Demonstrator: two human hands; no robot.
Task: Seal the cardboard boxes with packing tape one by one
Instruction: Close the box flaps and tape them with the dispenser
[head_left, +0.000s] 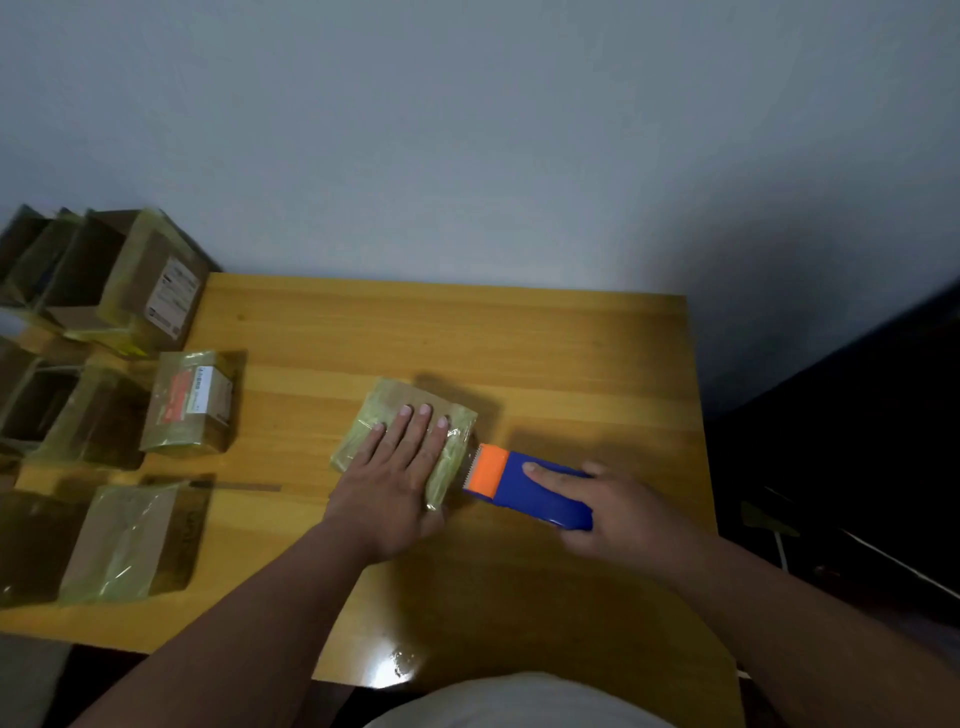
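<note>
Centrally on the table (519, 332), the left hand (400, 467) lay spread flat on the small cardboard box (400, 397) while the right hand (618, 506) gripped the tape dispenser (530, 486) at its right edge; judged mid-taping, cutting comes next.

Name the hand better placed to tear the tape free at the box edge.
Right. The right hand grips the blue tape dispenser, its serrated end at the box edge; the left hand lies flat, pinning the box.
</note>
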